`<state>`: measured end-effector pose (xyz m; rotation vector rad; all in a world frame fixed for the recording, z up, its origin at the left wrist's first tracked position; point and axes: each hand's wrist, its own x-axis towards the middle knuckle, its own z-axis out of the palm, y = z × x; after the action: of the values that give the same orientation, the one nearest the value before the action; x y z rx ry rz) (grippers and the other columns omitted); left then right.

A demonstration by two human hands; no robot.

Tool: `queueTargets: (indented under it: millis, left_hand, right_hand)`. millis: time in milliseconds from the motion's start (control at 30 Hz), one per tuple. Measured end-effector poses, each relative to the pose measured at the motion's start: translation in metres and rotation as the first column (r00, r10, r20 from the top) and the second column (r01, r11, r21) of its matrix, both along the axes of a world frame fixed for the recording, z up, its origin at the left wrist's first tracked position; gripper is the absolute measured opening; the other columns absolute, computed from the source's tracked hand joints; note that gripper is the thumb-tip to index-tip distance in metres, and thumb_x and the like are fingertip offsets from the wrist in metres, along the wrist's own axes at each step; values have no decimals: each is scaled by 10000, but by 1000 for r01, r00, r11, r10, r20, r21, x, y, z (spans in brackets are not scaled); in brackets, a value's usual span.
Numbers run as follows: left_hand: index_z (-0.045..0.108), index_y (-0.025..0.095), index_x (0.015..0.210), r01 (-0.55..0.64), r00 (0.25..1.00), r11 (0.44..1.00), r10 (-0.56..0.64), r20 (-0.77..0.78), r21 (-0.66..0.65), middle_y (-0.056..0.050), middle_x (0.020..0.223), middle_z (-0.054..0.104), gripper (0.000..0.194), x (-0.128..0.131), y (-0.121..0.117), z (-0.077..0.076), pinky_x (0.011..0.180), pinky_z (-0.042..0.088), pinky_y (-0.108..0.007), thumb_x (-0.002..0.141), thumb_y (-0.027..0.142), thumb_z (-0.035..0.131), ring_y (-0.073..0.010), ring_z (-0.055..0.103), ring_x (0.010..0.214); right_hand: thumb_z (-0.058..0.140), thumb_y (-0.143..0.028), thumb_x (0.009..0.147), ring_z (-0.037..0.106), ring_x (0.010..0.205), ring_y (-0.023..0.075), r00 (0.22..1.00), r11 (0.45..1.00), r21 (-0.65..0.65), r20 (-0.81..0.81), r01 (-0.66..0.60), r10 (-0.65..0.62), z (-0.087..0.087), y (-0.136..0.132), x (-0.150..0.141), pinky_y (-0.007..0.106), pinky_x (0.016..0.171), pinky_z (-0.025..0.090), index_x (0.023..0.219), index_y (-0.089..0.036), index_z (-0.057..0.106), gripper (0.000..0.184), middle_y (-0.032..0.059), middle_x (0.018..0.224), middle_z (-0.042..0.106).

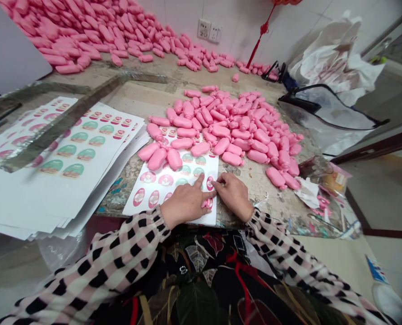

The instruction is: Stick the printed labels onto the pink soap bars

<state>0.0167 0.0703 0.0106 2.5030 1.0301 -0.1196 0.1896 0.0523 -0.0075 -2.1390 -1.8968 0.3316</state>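
A white sticker sheet (160,187) with oval pink and green labels lies at the near table edge. My left hand (184,203) rests on it, fingers curled around a small pink sausage-shaped piece whose end shows at its fingertips, index finger stretched toward a pink label. My right hand (233,194) is beside it, fingertips pinched at a label on the sheet's right edge. A heap of pink sausage-shaped pieces (234,128) lies just beyond both hands, some on the sheet's far end.
A thick stack of sticker sheets (62,180) overhangs the table at left, with a shiny strip (62,124) across it. A larger pink pile (95,31) fills the far left. Plastic bags (332,67) hang at right, wrappers and scraps (322,189) near the right edge.
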Motion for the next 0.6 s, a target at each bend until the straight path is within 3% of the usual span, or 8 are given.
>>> queueTargets:
  millis: [233,367,467,533,600]
  left_hand:
    - [395,426,1338,14,999,999,-12,-50,51,-125,1499,224,567,2,-1,2,753,438,-463,790,522,502,-322,613,890]
    - [428,416,1322,-14,1000,999,15,-13,31,-110,1493,246,552,2,-3,2,787,422,-487,787,519,511,-339,593,934]
    - [504,397,1268,-75,991,997,77,106,-32,-95,1464,309,485,-2,-5,0,813,413,-490,792,490,521,-334,582,954]
    - [537,353,1241,-170,929,978,200,313,-120,-91,1380,424,464,-7,-8,-1,852,409,-456,798,490,525,-316,559,1011]
    - [582,276,1175,-269,728,898,427,536,-349,-98,1163,573,462,-12,-11,-3,825,438,-383,794,531,522,-270,573,976]
  right_hand:
    - [545,-337,816,538,720,155,969,991,14,210,-135,130,20,8,-8,276,553,259,736,-213,589,154,9,793,623]
    - [551,-375,805,531,684,153,985,996,59,166,-64,53,38,14,-4,273,532,238,735,-213,605,184,14,802,638]
    - [579,-421,781,519,639,145,1000,996,87,18,17,-19,45,12,7,265,536,258,723,-216,615,216,2,759,640]
    - [608,-439,759,510,614,138,985,993,101,-166,56,-39,45,6,11,261,548,295,707,-209,614,236,-5,714,630]
    - [624,-450,749,505,608,132,920,984,147,-390,97,-33,42,-4,9,260,564,338,713,-197,610,256,-7,688,616]
